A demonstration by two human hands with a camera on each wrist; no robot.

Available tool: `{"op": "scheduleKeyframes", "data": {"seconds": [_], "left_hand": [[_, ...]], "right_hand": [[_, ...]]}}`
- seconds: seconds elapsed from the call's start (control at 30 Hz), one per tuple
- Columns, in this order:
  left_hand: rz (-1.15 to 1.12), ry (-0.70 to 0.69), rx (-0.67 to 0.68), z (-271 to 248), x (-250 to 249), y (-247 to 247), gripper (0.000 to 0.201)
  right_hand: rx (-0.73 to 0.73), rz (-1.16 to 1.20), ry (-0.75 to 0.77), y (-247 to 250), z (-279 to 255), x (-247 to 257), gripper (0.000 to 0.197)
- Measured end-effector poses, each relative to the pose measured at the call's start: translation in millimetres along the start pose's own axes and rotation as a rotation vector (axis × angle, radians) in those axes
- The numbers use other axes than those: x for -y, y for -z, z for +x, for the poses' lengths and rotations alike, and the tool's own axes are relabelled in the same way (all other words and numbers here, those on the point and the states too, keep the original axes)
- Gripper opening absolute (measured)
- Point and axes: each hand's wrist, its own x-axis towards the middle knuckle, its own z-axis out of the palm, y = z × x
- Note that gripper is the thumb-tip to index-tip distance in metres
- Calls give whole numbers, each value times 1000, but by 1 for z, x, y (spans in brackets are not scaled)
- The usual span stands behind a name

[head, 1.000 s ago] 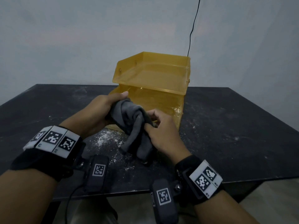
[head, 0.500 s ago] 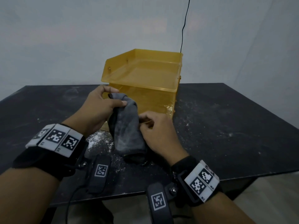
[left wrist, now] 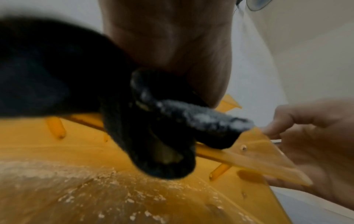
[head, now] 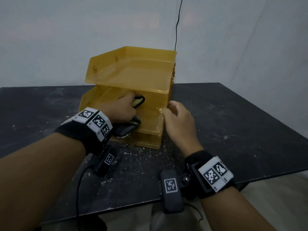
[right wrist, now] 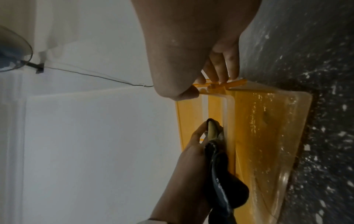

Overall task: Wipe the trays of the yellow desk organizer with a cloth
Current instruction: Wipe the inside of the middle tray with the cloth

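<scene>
**Cloth inside the lower tray, right hand at the organizer's corner**

Yellow desk organizer [head: 131, 80] standing on the black table [head: 233, 124], slightly toward 11 o'clock from the middle of the head view, with 2 trays plainly stacked and a shallower yellow tier below them at the front. Left hand [head: 120, 109] reaching into the lower tray [head: 150, 120] under the upper tray [head: 133, 75], fingers closed around the dark cloth [head: 128, 126]. Fingertips hidden by the cloth and the tray above; only a fold at 1 o'clock of the knuckles and a larger bunch at 5 o'clock of the wrist showing. In the left wrist view, cloth [left wrist: 153, 131] blurred, filling the 9 o'clock half of the frame, dusted with white powder, hanging over the tray floor; contact with that floor hard to judge. White powder [left wrist: 86, 189] scattered across the tray floor and over the table at 6 o'clock of the organizer.

Right hand [head: 180, 124] at the organizer's front right corner, at 3 o'clock of the lower tray. Fingers loosely bent, tips at the yellow edge and its small pegs in the right wrist view [right wrist: 222, 68]; whether pinching or merely touching, cannot tell. Thin black cable [head: 177, 24] running up the wall at 12 o'clock, its upper end cut off by the frame.
</scene>
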Motion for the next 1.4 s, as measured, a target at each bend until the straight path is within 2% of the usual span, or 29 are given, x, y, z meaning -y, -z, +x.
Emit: {"op": "scheduleKeyframes", "data": {"seconds": [0.2,0.33,0.43,0.67,0.8,1.0,1.1,1.17,1.23,1.3,1.4], "left_hand": [[-26,-170,98,20,-7,-5,62],[-127,-261,194,26,-16,-11,62],[-206,-313,253,25,-16,-15,67],[-260,-376,279,21,-14,-22,65],[-281,-388,261,12,-12,-20,63],[-342,-484,215,-11,3,-19,51],[-437,-477,232,-23,7,-18,48],[-532,-435,157,-23,9,-20,49],[-605,-365,20,-14,10,-23,51],[-600,-314,-43,-5,7,-27,53],[-449,-327,68,7,-3,-30,64]], "right_hand": [[89,-40,16,2,2,-12,69],[124,-52,11,5,2,-12,61],[129,-93,33,5,2,-11,64],[129,-96,37,2,3,-15,69],[148,-27,-6,-2,11,-25,69],[162,-12,18,-2,17,-32,70],[174,9,18,-3,19,-35,72],[186,25,15,-2,20,-35,73],[200,37,23,0,19,-34,73],[212,41,34,1,20,-34,72],[223,25,45,0,22,-35,74]]}}
